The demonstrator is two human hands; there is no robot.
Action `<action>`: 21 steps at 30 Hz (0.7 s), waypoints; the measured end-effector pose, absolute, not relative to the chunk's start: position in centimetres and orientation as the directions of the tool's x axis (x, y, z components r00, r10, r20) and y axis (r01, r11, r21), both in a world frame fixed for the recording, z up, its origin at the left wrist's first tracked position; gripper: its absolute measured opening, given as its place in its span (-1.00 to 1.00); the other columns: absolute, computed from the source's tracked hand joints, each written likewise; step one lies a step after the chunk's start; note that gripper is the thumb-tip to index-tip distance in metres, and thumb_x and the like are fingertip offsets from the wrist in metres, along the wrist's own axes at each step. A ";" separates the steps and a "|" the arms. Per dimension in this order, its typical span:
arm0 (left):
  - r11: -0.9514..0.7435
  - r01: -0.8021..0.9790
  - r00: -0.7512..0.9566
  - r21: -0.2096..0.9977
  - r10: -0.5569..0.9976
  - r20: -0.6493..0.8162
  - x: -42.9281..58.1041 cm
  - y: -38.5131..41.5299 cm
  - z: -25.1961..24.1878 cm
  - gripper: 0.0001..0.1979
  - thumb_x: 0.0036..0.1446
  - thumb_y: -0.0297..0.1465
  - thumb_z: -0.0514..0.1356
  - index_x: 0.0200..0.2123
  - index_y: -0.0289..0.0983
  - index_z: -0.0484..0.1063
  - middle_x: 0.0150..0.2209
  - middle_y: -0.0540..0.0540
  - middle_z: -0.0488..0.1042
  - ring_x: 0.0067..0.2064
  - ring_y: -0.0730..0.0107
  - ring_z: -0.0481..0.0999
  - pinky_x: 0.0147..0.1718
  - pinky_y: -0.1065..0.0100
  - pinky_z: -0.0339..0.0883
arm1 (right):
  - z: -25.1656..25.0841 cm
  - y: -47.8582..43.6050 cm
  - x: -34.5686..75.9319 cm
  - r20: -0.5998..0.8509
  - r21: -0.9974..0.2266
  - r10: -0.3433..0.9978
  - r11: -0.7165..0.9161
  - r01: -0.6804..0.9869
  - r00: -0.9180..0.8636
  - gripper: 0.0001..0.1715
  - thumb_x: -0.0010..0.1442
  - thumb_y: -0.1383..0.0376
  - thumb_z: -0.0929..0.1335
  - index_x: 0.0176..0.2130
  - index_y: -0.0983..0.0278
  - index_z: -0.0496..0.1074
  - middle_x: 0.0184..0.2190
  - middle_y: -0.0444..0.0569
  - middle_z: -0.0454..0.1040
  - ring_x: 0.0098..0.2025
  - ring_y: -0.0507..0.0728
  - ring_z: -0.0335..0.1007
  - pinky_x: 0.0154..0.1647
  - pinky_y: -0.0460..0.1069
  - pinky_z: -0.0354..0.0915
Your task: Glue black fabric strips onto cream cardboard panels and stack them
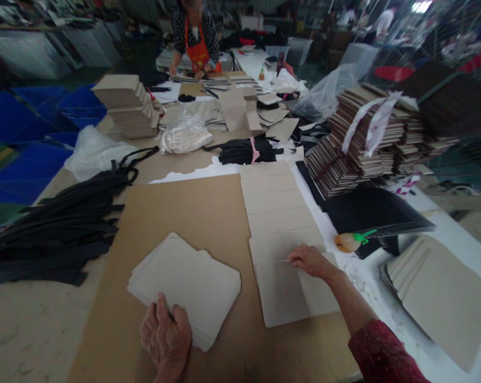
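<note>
My left hand (166, 332) rests with its fingers apart on the lower left edge of a small stack of grey cardboard pieces (192, 282). This stack lies at an angle on a brown board (176, 207). Right of it, a row of overlapping grey cards (278, 213) runs away from me along the board. My right hand (310, 260) is over the nearest cards of that row, its fingers pinched on a thin, light stick-like thing too small to identify.
Black strips (60, 223) lie at left. A glue bottle with a green tip (348, 242) sits right of the row, near black sheets (376, 210). Bundled cardboard (372, 138) rises behind. More grey pieces (440, 292) lie at right. A person in an orange apron (198, 50) stands across the table.
</note>
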State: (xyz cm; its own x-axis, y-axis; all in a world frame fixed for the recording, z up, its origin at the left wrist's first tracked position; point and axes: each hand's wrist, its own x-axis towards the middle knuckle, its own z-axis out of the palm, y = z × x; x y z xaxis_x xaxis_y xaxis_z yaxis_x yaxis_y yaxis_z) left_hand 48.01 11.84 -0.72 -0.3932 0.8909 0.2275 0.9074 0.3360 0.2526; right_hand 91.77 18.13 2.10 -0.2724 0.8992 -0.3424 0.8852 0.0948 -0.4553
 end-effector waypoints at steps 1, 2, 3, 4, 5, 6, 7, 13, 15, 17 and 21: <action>0.333 0.908 -0.390 0.255 0.893 0.222 48.0 11.8 -0.7 -0.43 0.30 -0.20 -0.11 0.26 -0.39 0.19 0.19 -0.42 0.27 0.23 -0.12 0.25 0.17 -0.11 0.16 | 2.2 18.1 91.7 -0.336 -0.442 0.903 0.099 0.891 -0.267 -0.76 0.15 0.38 0.33 -0.21 0.15 0.56 -0.23 -0.10 0.57 -0.10 0.19 0.37 -0.04 0.08 0.19; 0.328 0.908 -0.386 0.260 0.896 0.219 47.9 11.8 -0.7 -0.43 0.30 -0.20 -0.11 0.26 -0.39 0.19 0.20 -0.41 0.27 0.23 -0.12 0.24 0.17 -0.11 0.16 | 2.4 18.0 91.6 -0.327 -0.428 0.909 0.101 0.898 -0.258 -0.77 0.14 0.39 0.34 -0.23 0.15 0.55 -0.23 -0.10 0.56 -0.10 0.19 0.36 -0.04 0.08 0.19; 0.323 0.908 -0.383 0.268 0.898 0.216 47.9 11.8 -0.7 -0.44 0.31 -0.21 -0.11 0.26 -0.39 0.19 0.20 -0.41 0.26 0.23 -0.12 0.24 0.18 -0.12 0.15 | 2.5 18.0 91.5 -0.313 -0.411 0.918 0.100 0.906 -0.243 -0.77 0.13 0.40 0.35 -0.23 0.15 0.54 -0.22 -0.09 0.54 -0.08 0.20 0.34 -0.03 0.10 0.19; 0.321 0.905 -0.385 0.278 0.898 0.214 47.9 11.7 -0.8 -0.44 0.31 -0.21 -0.10 0.26 -0.39 0.19 0.20 -0.41 0.26 0.23 -0.13 0.23 0.18 -0.12 0.15 | 2.7 17.8 91.2 -0.294 -0.393 0.929 0.095 0.914 -0.223 -0.77 0.11 0.41 0.35 -0.22 0.17 0.53 -0.20 -0.05 0.52 -0.06 0.23 0.32 -0.02 0.12 0.18; 0.322 0.902 -0.388 0.287 0.897 0.213 47.8 11.7 -0.8 -0.44 0.31 -0.22 -0.10 0.26 -0.39 0.19 0.20 -0.41 0.26 0.24 -0.13 0.22 0.18 -0.13 0.14 | 2.9 17.7 90.7 -0.269 -0.377 0.942 0.088 0.922 -0.200 -0.75 0.11 0.42 0.35 -0.20 0.19 0.52 -0.16 -0.01 0.50 -0.02 0.25 0.29 0.00 0.15 0.18; 0.324 0.899 -0.392 0.294 0.895 0.214 47.8 11.7 -0.8 -0.45 0.31 -0.23 -0.09 0.26 -0.39 0.19 0.20 -0.41 0.25 0.24 -0.13 0.21 0.18 -0.13 0.14 | 3.1 17.5 90.0 -0.242 -0.364 0.954 0.081 0.928 -0.178 -0.73 0.11 0.42 0.35 -0.16 0.21 0.51 -0.13 0.03 0.47 0.01 0.27 0.26 0.02 0.17 0.17; 0.328 0.897 -0.398 0.297 0.892 0.216 47.8 11.6 -0.9 -0.45 0.30 -0.24 -0.09 0.26 -0.39 0.18 0.21 -0.41 0.24 0.25 -0.13 0.20 0.18 -0.14 0.13 | 3.2 17.3 89.0 -0.216 -0.357 0.963 0.078 0.931 -0.163 -0.71 0.13 0.42 0.34 -0.13 0.24 0.49 -0.10 0.07 0.44 0.03 0.29 0.24 0.03 0.18 0.17; 0.354 0.900 -0.409 0.256 0.889 0.208 47.6 11.4 -1.1 -0.49 0.29 -0.31 -0.05 0.26 -0.36 0.18 0.20 -0.37 0.27 0.24 -0.05 0.21 0.18 -0.06 0.15 | 2.0 16.6 77.3 -0.004 -0.649 0.963 0.201 0.733 -0.268 -0.69 0.27 0.32 0.28 0.01 0.29 0.40 -0.03 0.11 0.44 0.06 0.21 0.30 0.14 0.12 0.23; 0.358 0.901 -0.409 0.243 0.888 0.208 47.6 11.2 -1.0 -0.49 0.29 -0.32 -0.04 0.27 -0.35 0.18 0.20 -0.35 0.28 0.24 -0.01 0.23 0.19 -0.03 0.16 | 1.4 17.2 72.8 0.007 -0.711 0.965 0.189 0.677 -0.262 -0.59 0.28 0.28 0.28 0.10 0.30 0.36 0.08 0.12 0.40 0.15 0.21 0.26 0.21 0.13 0.19; 0.353 0.904 -0.407 0.243 0.884 0.230 47.6 10.8 -0.9 -0.49 0.29 -0.34 -0.04 0.26 -0.35 0.19 0.19 -0.33 0.30 0.23 0.01 0.25 0.18 -0.01 0.18 | 1.1 18.3 69.1 -0.017 -0.707 0.973 0.151 0.691 -0.230 -0.51 0.27 0.25 0.28 0.17 0.30 0.32 0.14 0.14 0.36 0.21 0.22 0.22 0.26 0.14 0.15; 0.386 0.874 -0.462 0.296 0.849 0.256 46.9 10.6 -1.3 -0.50 0.25 -0.35 0.00 0.26 -0.24 0.23 0.18 -0.28 0.35 0.19 -0.04 0.32 0.10 -0.07 0.29 | 0.6 20.7 64.2 0.019 -0.663 0.989 0.122 0.738 -0.146 -0.50 0.23 0.27 0.27 0.13 0.36 0.40 0.09 0.24 0.43 0.16 0.33 0.32 0.21 0.21 0.22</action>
State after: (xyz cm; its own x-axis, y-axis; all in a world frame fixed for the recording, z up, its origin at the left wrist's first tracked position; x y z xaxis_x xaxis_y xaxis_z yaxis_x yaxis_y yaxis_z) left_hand 46.94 10.63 -1.25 -0.4620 0.8492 0.2559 0.8737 0.3863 0.2956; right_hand 64.21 20.68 0.61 -0.1465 0.9890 0.0193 0.7384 0.1223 -0.6632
